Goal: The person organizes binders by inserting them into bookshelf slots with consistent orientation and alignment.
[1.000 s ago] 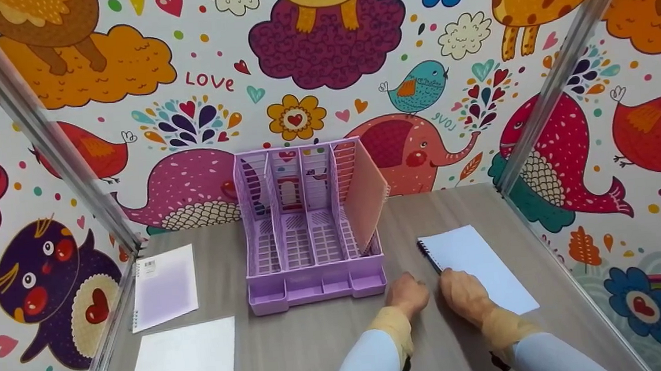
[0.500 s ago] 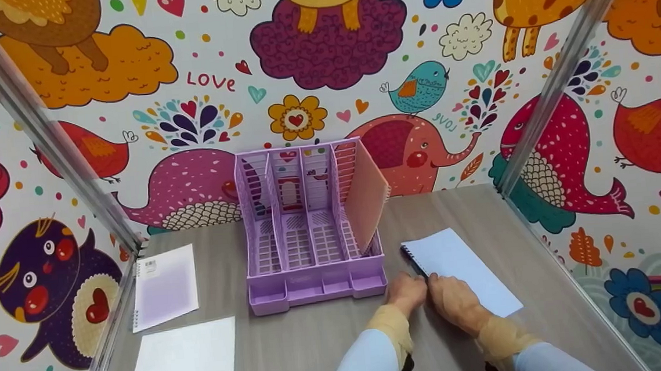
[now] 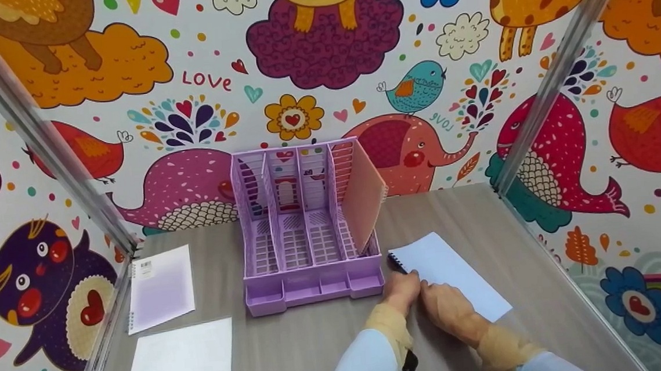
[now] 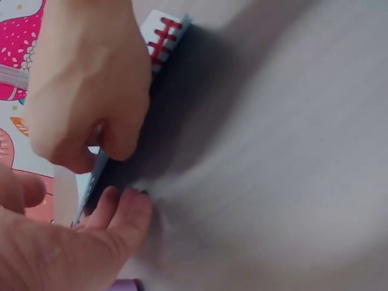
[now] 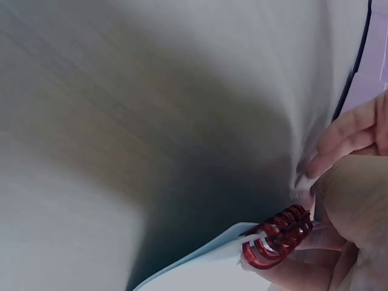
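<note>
A spiral notebook (image 3: 437,259) with a pale, whitish-blue face lies tilted at the right side of the table. Red coil rings (image 5: 276,239) show along its bound edge in the right wrist view. My right hand (image 3: 450,311) pinches that edge between thumb and curled fingers. Close beside it, my left hand (image 3: 401,288) reaches to the same edge. In the left wrist view, its fingers (image 4: 130,212) lie on the dark underside, with the thumb apart from them on the other side. The edge between the hands is lifted, casting a shadow below.
A purple desk file organizer (image 3: 314,285) stands just left of the hands, a pink notebook (image 3: 366,197) upright in its rightmost slot. Two more notebooks lie at the left: a purple-and-white one (image 3: 162,290) and a white one (image 3: 180,362). Patterned wall panels surround the table.
My right hand has drawn the notebook leftward, closer to the organizer. My left hand, apart from it earlier, is now at the notebook's bound edge. The organizer and other notebooks stay put.
</note>
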`<act>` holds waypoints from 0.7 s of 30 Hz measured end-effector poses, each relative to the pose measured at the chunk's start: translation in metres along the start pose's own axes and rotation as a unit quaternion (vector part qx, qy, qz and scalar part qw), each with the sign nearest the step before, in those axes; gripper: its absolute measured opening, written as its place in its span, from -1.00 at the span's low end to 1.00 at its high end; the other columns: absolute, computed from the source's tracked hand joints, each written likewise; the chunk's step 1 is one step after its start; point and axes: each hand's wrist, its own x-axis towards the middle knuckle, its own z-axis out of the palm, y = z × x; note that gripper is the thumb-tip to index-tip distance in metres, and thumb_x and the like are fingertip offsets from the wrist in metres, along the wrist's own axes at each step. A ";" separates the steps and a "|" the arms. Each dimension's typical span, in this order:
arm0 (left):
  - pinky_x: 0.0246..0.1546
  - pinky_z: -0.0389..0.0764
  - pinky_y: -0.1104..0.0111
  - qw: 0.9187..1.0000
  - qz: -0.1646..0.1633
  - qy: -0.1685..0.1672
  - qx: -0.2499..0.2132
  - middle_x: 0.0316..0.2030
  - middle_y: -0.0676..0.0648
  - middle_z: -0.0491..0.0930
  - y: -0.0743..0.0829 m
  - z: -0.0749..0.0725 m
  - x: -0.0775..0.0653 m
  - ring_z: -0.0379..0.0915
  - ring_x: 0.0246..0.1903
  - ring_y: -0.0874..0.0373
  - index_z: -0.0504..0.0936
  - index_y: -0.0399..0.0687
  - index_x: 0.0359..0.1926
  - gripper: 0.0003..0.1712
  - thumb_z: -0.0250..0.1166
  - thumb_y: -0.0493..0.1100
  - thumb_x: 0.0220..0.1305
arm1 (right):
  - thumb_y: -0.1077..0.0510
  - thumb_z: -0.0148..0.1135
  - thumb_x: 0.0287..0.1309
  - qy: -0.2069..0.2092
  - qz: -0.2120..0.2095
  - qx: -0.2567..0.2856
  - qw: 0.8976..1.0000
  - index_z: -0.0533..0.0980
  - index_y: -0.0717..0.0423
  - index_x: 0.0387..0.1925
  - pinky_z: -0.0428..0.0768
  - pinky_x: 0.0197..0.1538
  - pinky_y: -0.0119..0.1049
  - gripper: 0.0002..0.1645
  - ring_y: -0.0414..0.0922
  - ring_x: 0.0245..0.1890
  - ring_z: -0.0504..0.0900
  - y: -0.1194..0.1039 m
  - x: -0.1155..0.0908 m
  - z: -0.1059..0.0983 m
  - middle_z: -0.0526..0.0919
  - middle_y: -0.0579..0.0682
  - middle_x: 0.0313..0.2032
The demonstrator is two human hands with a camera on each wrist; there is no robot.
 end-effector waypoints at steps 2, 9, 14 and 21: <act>0.21 0.77 0.08 0.999 -0.010 0.004 -0.045 -0.02 -0.34 0.84 0.000 0.000 0.001 0.80 0.02 -0.17 0.77 -0.50 -0.01 -0.44 0.33 0.03 0.43 | 0.25 0.38 0.44 -0.002 -0.007 0.008 1.000 0.60 0.20 -0.18 0.71 -0.42 0.07 -0.91 -0.04 -0.55 0.59 -0.001 -0.001 -0.002 0.61 0.03 -0.52; -0.15 0.80 0.22 0.960 -0.083 -0.019 -0.268 -0.11 -0.28 0.77 0.012 -0.009 -0.013 0.71 -0.16 -0.06 0.71 -0.50 0.02 -0.55 0.38 -0.13 0.35 | 0.23 0.42 0.44 0.002 -0.053 -0.002 0.999 0.58 0.15 -0.10 0.71 -0.48 0.10 -0.86 0.08 -0.56 0.70 -0.004 -0.007 -0.003 0.64 0.04 -0.50; 0.25 0.75 0.09 0.926 -0.119 -0.041 -0.357 0.30 -0.45 0.65 0.043 -0.038 -0.049 0.60 0.22 -0.17 0.55 -0.61 0.31 -0.40 0.31 -0.21 0.40 | 0.20 0.39 0.50 -0.026 -0.046 0.023 0.998 0.65 0.25 0.05 0.74 -0.47 0.00 -0.77 -0.06 -0.59 0.60 -0.005 -0.008 -0.006 0.61 0.01 -0.50; -0.08 0.62 0.25 0.914 -0.132 -0.033 -0.382 0.00 -0.23 0.54 0.048 -0.045 -0.061 0.48 -0.01 -0.07 0.49 -0.51 0.25 -0.53 0.07 -0.38 0.36 | 0.18 0.36 0.53 -0.051 -0.040 0.042 0.997 0.65 0.25 0.09 0.83 -0.32 -0.03 -0.75 -0.12 -0.53 0.63 -0.006 -0.010 -0.007 0.66 0.01 -0.47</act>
